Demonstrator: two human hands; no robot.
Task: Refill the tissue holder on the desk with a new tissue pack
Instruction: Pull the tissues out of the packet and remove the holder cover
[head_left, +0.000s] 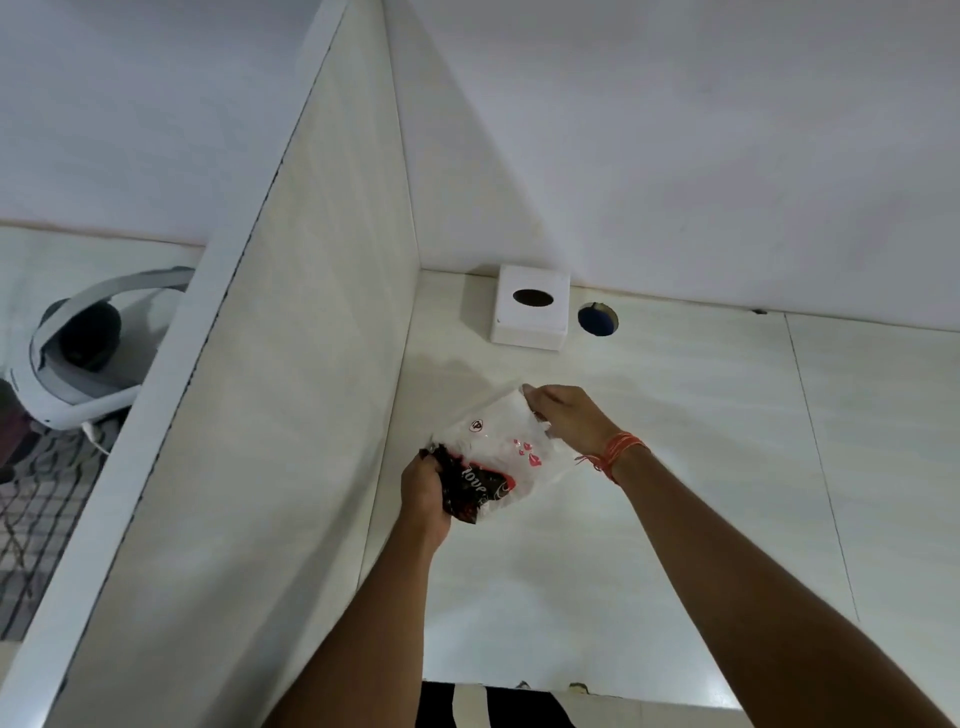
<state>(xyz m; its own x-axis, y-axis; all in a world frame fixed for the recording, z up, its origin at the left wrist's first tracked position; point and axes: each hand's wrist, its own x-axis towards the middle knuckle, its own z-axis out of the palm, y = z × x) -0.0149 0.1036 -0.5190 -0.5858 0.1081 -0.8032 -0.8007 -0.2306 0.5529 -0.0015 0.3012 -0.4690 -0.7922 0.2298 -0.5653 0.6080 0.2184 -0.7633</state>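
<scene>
A tissue pack in clear plastic with a black and red printed end is held above the desk between both hands. My left hand grips the crumpled black end. At the pack's far corner, my right hand pinches the clear wrapper; orange threads circle that wrist. The white square tissue holder, with a dark oval slot on top, stands at the back of the desk against the wall, well beyond the pack. No tissue shows in the slot.
A round cable hole sits just right of the holder. A tall white partition walls off the desk's left side. Beyond it lies a white headset. The desk's front edge is near my body.
</scene>
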